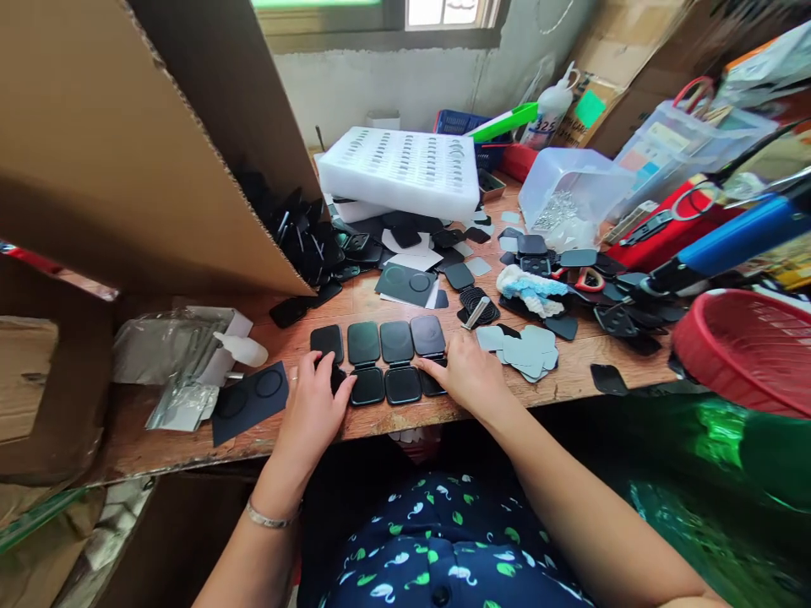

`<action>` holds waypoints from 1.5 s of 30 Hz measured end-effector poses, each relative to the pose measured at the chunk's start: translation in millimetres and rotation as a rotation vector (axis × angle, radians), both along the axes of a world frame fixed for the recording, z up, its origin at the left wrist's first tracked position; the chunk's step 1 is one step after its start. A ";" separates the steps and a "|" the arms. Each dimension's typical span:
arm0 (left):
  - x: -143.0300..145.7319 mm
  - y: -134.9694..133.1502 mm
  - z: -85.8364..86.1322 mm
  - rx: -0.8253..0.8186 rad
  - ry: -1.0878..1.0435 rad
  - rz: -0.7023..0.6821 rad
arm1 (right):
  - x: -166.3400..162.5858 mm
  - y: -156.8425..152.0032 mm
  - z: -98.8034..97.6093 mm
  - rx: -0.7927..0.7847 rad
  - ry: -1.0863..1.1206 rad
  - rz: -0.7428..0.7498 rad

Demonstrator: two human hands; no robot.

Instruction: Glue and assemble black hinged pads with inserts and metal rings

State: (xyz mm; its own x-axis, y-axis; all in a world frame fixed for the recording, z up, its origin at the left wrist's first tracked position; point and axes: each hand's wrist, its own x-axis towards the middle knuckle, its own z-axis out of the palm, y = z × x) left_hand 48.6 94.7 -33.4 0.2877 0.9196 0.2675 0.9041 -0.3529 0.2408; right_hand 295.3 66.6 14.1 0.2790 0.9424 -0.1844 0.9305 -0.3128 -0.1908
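Note:
Several hinged black pads, each with two rounded square halves that look like folding wireless chargers, lie opened flat in a row near the table's front edge. My left hand (pixel 317 401) grips the leftmost hinged pad (pixel 326 342), its thumb and fingers around the lower half, which is mostly hidden. At the row's other end, my right hand (pixel 472 371) has its thumb and fingers on the rightmost hinged pad (pixel 427 335). Between them lie two more, a hinged pad (pixel 363 342) and another hinged pad (pixel 397 342), touched by neither palm.
Pale grey rounded sheets (pixel 529 350) lie right of my right hand. A dark sheet with rings (pixel 250 401) is at left. Behind stand a white foam tray (pixel 399 169) and a clear bin (pixel 570 190). A tall cardboard box (pixel 145 152) borders the left, a red basket (pixel 748 350) the right.

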 end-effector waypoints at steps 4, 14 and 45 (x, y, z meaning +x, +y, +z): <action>-8.5 0.3 -9.2 0.093 -0.037 -0.080 | 29.8 -10.6 17.4 0.129 0.075 0.051; 3.7 -4.9 18.6 -0.207 0.039 0.237 | 31.7 -26.6 0.5 0.264 0.281 0.248; 33.8 -104.2 37.8 -1.774 -2.227 0.548 | -51.8 -79.5 5.1 0.472 0.496 1.046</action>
